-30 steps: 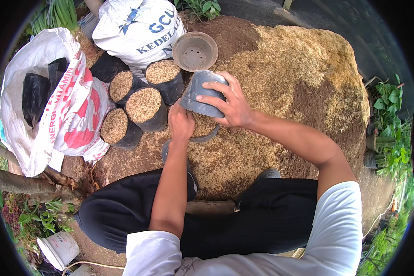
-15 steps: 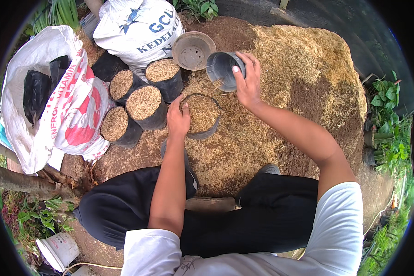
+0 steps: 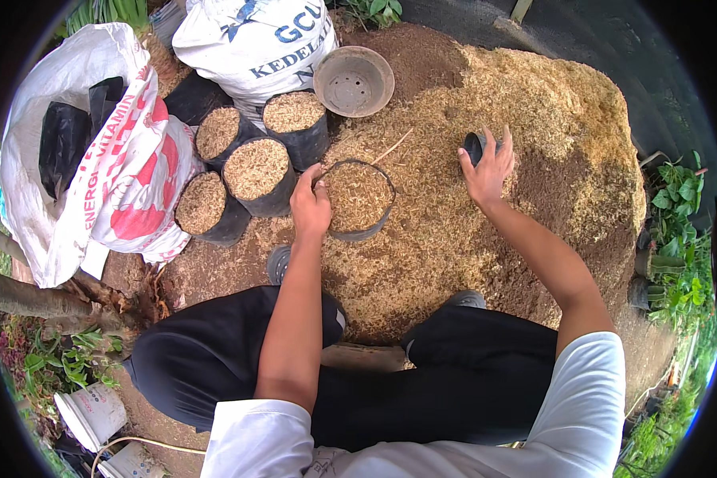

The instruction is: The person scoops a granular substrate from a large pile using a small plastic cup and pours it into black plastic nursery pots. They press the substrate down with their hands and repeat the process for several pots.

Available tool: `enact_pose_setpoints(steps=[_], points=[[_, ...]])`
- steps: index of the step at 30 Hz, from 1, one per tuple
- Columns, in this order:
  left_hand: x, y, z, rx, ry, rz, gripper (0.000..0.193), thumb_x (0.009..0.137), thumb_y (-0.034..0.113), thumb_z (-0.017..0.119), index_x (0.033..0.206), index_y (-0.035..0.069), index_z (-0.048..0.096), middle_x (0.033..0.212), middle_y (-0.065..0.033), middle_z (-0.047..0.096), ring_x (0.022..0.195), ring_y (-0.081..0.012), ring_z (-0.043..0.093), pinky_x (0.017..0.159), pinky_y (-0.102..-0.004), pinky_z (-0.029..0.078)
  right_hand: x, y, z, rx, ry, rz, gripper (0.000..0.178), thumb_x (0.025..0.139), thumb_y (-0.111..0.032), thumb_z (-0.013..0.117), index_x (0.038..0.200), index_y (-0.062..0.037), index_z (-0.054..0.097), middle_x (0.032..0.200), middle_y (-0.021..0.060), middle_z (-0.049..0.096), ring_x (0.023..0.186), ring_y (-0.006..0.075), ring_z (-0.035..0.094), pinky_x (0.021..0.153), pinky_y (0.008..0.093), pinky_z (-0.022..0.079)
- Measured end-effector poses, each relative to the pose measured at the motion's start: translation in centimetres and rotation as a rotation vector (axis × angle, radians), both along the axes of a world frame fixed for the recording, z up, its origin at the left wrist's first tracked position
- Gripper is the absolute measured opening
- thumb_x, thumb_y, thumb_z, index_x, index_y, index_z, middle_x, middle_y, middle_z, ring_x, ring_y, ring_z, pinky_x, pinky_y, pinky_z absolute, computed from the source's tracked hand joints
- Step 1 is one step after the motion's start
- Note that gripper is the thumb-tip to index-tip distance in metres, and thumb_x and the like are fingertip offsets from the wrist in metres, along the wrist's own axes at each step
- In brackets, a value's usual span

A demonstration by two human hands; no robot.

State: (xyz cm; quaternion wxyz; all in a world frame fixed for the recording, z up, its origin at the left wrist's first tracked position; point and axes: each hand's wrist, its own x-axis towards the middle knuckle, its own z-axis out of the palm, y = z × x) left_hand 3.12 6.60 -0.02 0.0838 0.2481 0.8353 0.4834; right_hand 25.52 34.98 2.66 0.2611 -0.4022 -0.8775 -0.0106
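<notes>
In the middle, a black grow bag (image 3: 360,233) stands upright, filled with pale husk mix. My left hand (image 3: 311,205) grips its left rim, thumb and fingers closed on the edge. To the right, over the heap, my right hand (image 3: 490,171) holds a small dark plastic pot (image 3: 474,146) between thumb and spread fingers. The hand hides much of the pot, and its contents do not show. A thin pale straw (image 3: 393,146) sticks out at the bag's far rim.
Several filled black grow bags (image 3: 255,199) stand at left. Behind them are a white sack (image 3: 255,48), an open red-and-white sack (image 3: 147,171) and a wide grey pot (image 3: 354,81). The husk and soil heap (image 3: 550,103) spreads right. A tree trunk (image 3: 40,296) lies at lower left.
My right hand has carried the pot rightward, from above the bag's far rim to over the heap, and turned its mouth away from the bag. My left hand still grips the bag's rim.
</notes>
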Motion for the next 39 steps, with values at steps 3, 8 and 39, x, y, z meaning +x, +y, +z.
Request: enact_pose_setpoints(steps=[3,8,39], points=[[-0.4,-1.4,0.4,-0.099,0.081,0.053,0.031,0.102,0.012,0.064,0.132,0.006,0.067,0.113,-0.0186,0.074,0.108,-0.0387,0.071,0.097,-0.0476,0.053,-2.3,-4.4,1.0,-0.127,-0.005,0.664,0.068,0.104,-0.039,0.062,0.162,-0.0129,0.037,0.170,0.0189,0.028,0.157,0.0416,0.028,0.129,0.0633,0.019],[-1.4,-3.2,1.9,-0.481,-0.041,-0.007,0.031,0.106,0.034,0.061,0.111,0.006,0.071,0.087,-0.0231,0.074,0.091,-0.0467,0.072,0.086,-0.0553,0.054,-6.1,-14.7,1.8,-0.318,-0.243,1.041,0.080,0.109,-0.055,0.048,0.168,-0.0056,0.027,0.175,0.0230,0.019,0.163,0.0433,0.015,0.133,0.0585,0.013],[-3.3,-4.7,0.8,-0.297,-0.132,-0.164,0.034,0.101,0.032,0.056,0.096,0.001,0.070,0.093,-0.0291,0.070,0.092,-0.0511,0.067,0.080,-0.0559,0.050,-9.9,-17.7,4.9,-0.229,-0.610,0.811,0.072,0.109,-0.067,0.034,0.171,-0.0314,0.027,0.180,0.0131,0.008,0.161,0.0536,0.006,0.130,0.0671,0.010]])
